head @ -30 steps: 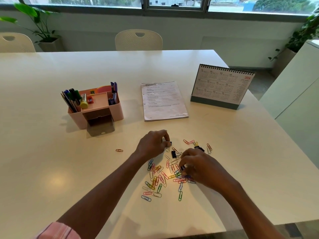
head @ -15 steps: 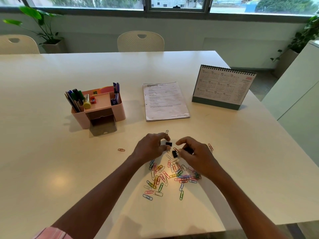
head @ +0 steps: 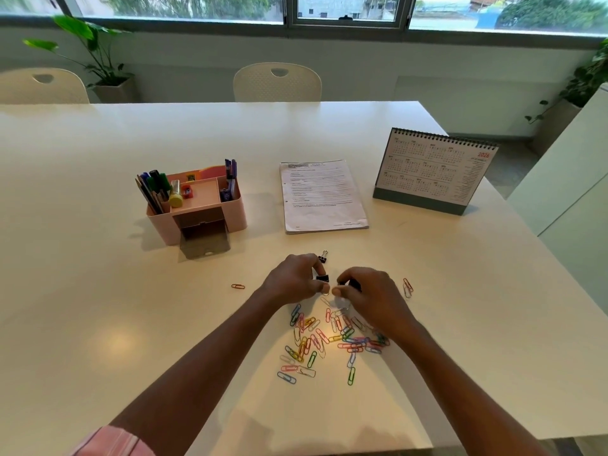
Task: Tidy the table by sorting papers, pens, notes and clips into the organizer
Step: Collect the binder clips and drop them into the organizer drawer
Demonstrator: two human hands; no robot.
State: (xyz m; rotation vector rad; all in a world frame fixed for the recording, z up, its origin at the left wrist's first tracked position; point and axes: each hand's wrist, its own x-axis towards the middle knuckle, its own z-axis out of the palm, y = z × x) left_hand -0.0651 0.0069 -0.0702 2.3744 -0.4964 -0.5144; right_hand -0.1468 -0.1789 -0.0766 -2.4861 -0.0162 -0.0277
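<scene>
Both forearms reach in from the bottom edge and converge ahead of the body. Left arm is bare up to a pink striped sleeve [head: 112,441] near the elbow. Left hand [head: 294,279]: palm down, fingers curled, thumb and forefinger pinching a black binder clip [head: 322,278]. Right hand [head: 373,296]: just beside it, knuckles up, fingers curled over a small dark object [head: 354,284], mostly hidden. Fingertips of the two hands are near; contact unclear. Wrists roughly straight.
</scene>
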